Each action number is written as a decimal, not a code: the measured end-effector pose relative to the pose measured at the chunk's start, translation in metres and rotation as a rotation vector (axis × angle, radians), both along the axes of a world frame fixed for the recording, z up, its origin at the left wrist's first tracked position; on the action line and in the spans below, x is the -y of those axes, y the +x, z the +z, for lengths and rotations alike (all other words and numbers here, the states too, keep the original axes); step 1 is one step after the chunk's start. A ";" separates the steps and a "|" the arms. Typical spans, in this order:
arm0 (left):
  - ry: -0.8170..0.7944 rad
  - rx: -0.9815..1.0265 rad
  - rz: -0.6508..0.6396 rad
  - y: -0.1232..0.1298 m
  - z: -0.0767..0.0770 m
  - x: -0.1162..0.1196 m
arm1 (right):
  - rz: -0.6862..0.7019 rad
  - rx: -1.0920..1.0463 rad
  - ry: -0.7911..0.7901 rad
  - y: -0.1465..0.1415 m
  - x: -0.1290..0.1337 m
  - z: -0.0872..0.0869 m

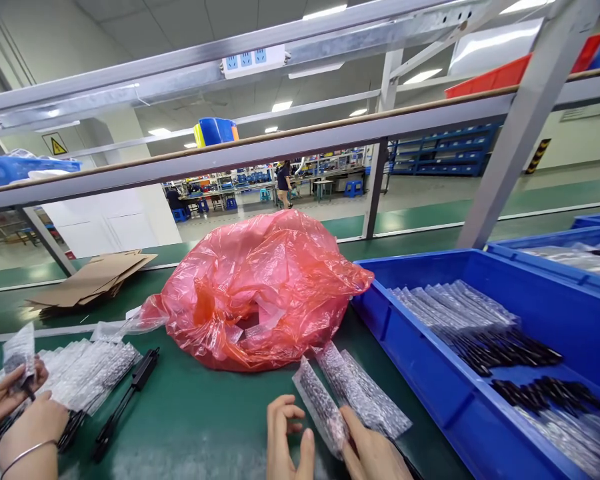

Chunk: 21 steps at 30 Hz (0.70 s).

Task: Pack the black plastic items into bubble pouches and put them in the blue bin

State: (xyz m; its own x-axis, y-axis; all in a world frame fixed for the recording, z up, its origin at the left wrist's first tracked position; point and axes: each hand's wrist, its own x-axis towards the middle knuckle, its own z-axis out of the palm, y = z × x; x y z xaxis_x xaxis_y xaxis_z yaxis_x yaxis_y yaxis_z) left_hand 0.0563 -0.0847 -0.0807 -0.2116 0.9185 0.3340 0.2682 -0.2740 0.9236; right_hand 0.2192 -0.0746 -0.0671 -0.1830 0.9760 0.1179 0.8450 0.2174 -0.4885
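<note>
Right hand (pixel 373 453) pinches one of three bubble-wrap sleeves (pixel 353 400) at table's (pixel 205 413) near edge; left hand (pixel 287 440) open, empty. One red bag (pixel 260 293). Sleeve contents unclear.

Both hands (pixel 330 447) and the blue bin (pixel 430 373) are cut off by the frame's edge.

Take the red bag (pixel 260 293) as landmark. In front of it lies an open strip of green mat (pixel 200 413), free between a co-worker's hands (pixel 15 413) and black parts (pixel 125 400) to its left and the person's own hands. To its right the blue bin (pixel 430 373) walls off that side, its corner touching the bag. Behind-left lies cardboard (pixel 93 277); overhead runs a shelf rail (pixel 280 143).
</note>
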 end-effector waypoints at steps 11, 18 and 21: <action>-0.299 0.107 -0.435 0.028 0.008 -0.025 | -0.065 -0.014 -0.055 0.022 -0.019 -0.001; -0.328 0.077 -0.577 0.028 0.024 -0.040 | -0.109 -0.277 0.007 0.069 -0.036 0.025; -0.331 0.059 -0.569 0.029 0.026 -0.046 | -0.273 -0.257 0.058 0.087 -0.057 0.018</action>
